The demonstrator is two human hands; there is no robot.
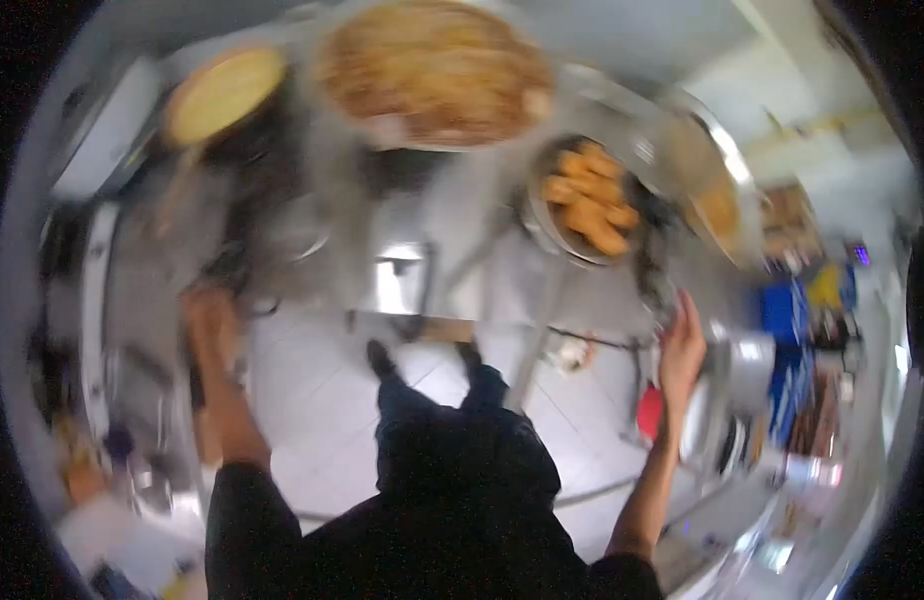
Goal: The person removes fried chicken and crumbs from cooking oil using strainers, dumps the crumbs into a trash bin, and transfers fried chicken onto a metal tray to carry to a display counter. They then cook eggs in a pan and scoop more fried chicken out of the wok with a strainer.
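I'm seeing the right hand with fingers standing open, apparently empty; left hand is blurring, can't tell its grip. Farther out, orange-brown pieces are sitting in a pan, large food-filled pan lying beyond. Judging this a free-handed step; any right-hand grip is calling for closing fingers.

Left fingers blurred, right fingers extended, orange pieces in pan

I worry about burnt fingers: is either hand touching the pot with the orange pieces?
No, the right hand and the left hand are both apart from the pot.
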